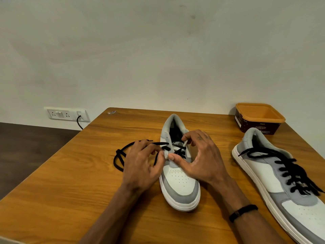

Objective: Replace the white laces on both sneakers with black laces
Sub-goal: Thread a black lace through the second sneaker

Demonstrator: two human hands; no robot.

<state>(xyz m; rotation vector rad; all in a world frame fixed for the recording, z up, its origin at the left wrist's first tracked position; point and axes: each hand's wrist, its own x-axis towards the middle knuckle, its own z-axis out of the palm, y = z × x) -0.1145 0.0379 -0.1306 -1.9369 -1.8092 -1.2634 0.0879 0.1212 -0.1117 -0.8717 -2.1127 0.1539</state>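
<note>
Hands meet over the centre sneaker (179, 180): left hand (142, 166) pinches the black lace (121, 152) for threading, right hand (202, 155) steadies the eyelets, fingers loosely curled; the laced sneaker (274, 175) waits aside.

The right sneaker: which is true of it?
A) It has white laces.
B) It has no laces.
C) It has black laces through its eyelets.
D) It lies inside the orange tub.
C: the right sneaker is threaded with black laces along its eyelets and rests on the table, apart from the tub.
</note>
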